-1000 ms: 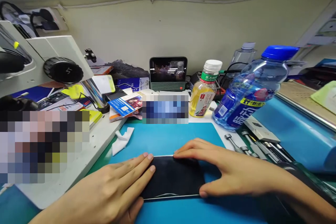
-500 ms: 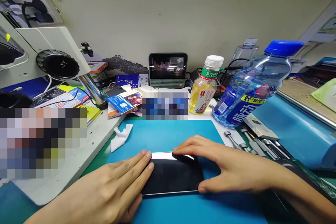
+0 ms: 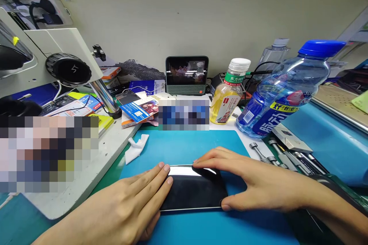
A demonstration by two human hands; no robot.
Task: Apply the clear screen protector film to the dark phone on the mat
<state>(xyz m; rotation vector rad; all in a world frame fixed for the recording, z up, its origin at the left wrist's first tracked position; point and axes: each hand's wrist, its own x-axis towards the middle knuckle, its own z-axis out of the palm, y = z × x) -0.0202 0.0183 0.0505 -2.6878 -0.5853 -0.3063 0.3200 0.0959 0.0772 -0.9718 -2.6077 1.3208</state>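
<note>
A black smartphone [image 3: 194,193] with a glossy face and a thin silver edge lies lengthwise on the blue work mat [image 3: 186,143], a bright reflection along its far side. Over its left end lies my left hand [image 3: 130,199], closed on that end with the fingers together; its thumb is mostly hidden below. My right hand [image 3: 247,178] spans the right end, fingertips at the far edge and thumb at the near corner. A crumpled white tissue [image 3: 136,149] rests near the mat's far left corner.
At left stands a microscope stand [image 3: 69,57] on a pale base. Behind the mat are card boxes [image 3: 140,109] and a small display [image 3: 187,74]. A yellow drink bottle [image 3: 227,99], a large blue-capped bottle [image 3: 281,95] and several screwdrivers [image 3: 281,153] line the right.
The whole view has shifted slightly, so things sit a little farther right. Both hands keep the same hold on the smartphone.
</note>
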